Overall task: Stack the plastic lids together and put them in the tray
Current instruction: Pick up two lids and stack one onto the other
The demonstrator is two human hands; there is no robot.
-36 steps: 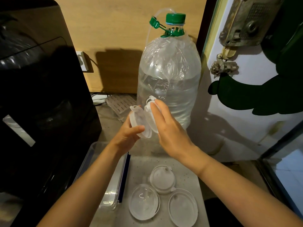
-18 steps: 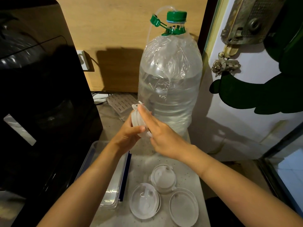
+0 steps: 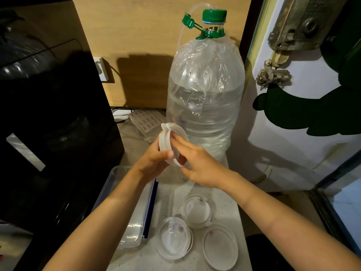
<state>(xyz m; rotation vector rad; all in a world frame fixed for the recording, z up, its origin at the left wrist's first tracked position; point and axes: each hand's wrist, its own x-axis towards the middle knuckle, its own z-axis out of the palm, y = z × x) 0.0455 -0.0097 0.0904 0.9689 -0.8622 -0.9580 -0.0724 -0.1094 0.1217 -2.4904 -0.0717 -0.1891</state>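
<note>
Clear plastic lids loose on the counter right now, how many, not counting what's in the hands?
3: a domed clear lid at the back, a round clear lid front left beside the clear plastic tray, and a flat clear lid front right. None visible in the tray.

I can read no words, numbers or brand marks anywhere in front of me. The green cap (image 3: 214,15) on the water bottle (image 3: 205,98) bears no lettering that I can make out, and the clear lids (image 3: 169,142) in my fingers are unmarked.
</note>
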